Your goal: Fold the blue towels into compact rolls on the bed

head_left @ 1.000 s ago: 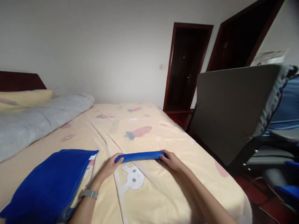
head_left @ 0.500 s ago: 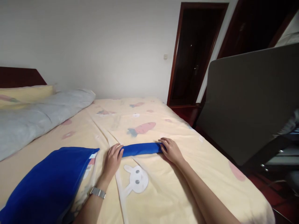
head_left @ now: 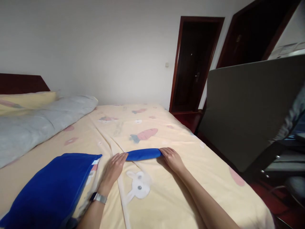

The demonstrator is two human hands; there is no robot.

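Observation:
A narrow folded strip of blue cloth [head_left: 144, 154] runs crosswise over the patterned bedsheet [head_left: 181, 190]. Its left end is in the closed fingers of my left hand [head_left: 117, 164], which has a watch [head_left: 99, 197] at the wrist. My right hand [head_left: 172, 159] grips the other end, fingers bent over it and thumb hidden. To the left of my left forearm lies a larger blue cloth piece [head_left: 52, 187] with a white tag at its upper right corner.
A grey quilt [head_left: 47, 122] and a yellow pillow [head_left: 35, 101] lie at the far left by the dark headboard [head_left: 22, 83]. Right of the bed stands a large dark panel [head_left: 240, 114]. A brown door [head_left: 188, 66] is beyond, in the white wall.
Both hands have closed more tightly on the ends of the blue strip, which now looks slightly bowed and raised in the middle. The camera view has tilted up a little.

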